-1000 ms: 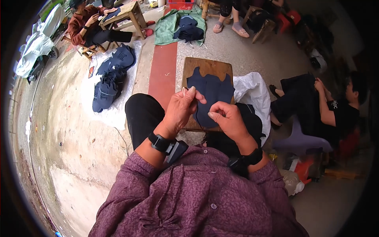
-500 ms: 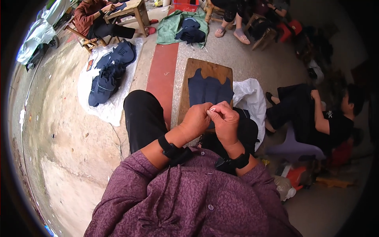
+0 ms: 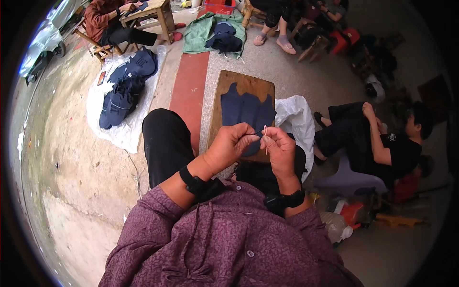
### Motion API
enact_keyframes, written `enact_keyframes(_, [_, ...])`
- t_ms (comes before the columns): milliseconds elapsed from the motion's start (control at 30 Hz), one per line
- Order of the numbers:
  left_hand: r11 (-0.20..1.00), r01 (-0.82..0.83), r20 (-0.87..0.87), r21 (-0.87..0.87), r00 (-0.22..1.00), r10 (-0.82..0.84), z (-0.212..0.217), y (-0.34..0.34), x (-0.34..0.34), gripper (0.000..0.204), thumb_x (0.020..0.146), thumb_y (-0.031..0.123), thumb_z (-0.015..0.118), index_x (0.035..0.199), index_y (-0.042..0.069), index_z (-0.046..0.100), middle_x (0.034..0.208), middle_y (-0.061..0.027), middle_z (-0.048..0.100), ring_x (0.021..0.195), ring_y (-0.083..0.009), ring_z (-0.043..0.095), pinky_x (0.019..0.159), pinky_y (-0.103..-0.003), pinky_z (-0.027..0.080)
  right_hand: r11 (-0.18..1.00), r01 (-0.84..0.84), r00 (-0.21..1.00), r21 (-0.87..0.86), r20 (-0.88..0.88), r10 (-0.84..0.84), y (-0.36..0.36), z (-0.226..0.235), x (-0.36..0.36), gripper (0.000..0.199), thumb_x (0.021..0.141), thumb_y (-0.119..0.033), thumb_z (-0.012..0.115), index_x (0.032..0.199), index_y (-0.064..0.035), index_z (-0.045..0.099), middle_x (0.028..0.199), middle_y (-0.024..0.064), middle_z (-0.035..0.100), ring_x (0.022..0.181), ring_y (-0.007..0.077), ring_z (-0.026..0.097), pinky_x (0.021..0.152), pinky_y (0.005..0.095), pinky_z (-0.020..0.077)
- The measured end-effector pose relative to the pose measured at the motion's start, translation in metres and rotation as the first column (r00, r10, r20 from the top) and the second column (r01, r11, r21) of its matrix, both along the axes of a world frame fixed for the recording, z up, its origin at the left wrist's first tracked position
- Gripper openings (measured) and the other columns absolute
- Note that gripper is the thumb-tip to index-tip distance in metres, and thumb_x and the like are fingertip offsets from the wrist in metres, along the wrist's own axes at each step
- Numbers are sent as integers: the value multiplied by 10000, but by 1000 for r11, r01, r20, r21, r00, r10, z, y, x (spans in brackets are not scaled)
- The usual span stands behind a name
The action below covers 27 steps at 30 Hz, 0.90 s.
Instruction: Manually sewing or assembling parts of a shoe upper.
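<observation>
My left hand (image 3: 229, 146) is closed in a pinch above a wooden board-topped stool (image 3: 215, 110). A thin dark thread (image 3: 258, 132) runs from its fingertips toward my right hand. My right hand (image 3: 280, 150), also pinched, holds a slim pale loop (image 3: 265, 129) that stands up past the thumb and finger. What the loop is made of is too small to tell. The two hands are close together, fingertips slightly apart. Just beyond them, a dark blue cut cloth piece (image 3: 246, 109) with a wavy far edge lies flat on the wood, its near part covered by my hands.
A white sack (image 3: 294, 112) lies right of the stool. Dark garments (image 3: 122, 95) are heaped on a white sheet (image 3: 143, 103) at left, more on a green cloth (image 3: 196, 36) ahead. A person (image 3: 382, 143) sits at right; others sit farther off.
My hands have drawn a little apart, and the dark thread now shows between them. The pale loop now rises upright from my right fingers. The whole view has shifted slightly.
</observation>
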<state>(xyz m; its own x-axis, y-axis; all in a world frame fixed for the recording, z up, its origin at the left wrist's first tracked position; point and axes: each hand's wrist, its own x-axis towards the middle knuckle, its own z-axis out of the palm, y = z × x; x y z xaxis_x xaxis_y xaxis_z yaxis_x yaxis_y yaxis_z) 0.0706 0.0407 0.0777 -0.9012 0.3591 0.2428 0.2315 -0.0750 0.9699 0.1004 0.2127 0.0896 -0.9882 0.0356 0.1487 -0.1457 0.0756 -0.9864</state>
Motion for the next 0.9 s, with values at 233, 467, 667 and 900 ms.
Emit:
enact_keyframes(233, [997, -45, 80, -55, 996, 49, 4, 4, 1, 161, 913, 156, 636, 875, 4, 672, 626, -90, 572, 578, -83, 487, 530, -273, 428, 997, 13, 999, 70, -33, -11, -1, 0, 2, 65, 906, -3, 580, 943, 12, 632, 712, -25, 561, 656, 42, 508, 607, 200, 420])
enact_keyframes(467, [994, -36, 68, -101, 997, 43, 8, 6, 4, 179, 904, 163, 623, 843, -2, 656, 621, -110, 579, 555, -111, 524, 530, -289, 439, 977, -3, 994, 211, -102, 25, -6, 4, 6, 88, 880, 31, 588, 952, 22, 638, 713, 10, 581, 662, 67, 540, 611, 216, 447])
enact_keyframes(667, [982, -58, -9, -179, 998, 58, 9, 6, 3, 187, 910, 146, 601, 807, -8, 629, 638, -153, 584, 541, -184, 539, 534, -312, 445, 964, 17, 979, 266, -200, 38, -4, 0, 4, 146, 855, 56, 595, 981, 16, 657, 705, 33, 584, 636, 93, 549, 581, 235, 444])
enact_keyframes(900, [994, 103, 135, 35, 985, -106, -5, 6, 0, 203, 958, 163, 550, 833, 4, 576, 655, -35, 519, 604, -92, 476, 541, -264, 403, 943, 19, 957, 331, -278, 78, -4, 2, -2, 159, 828, 82, 583, 957, 18, 649, 696, 57, 561, 600, 130, 535, 554, 249, 422])
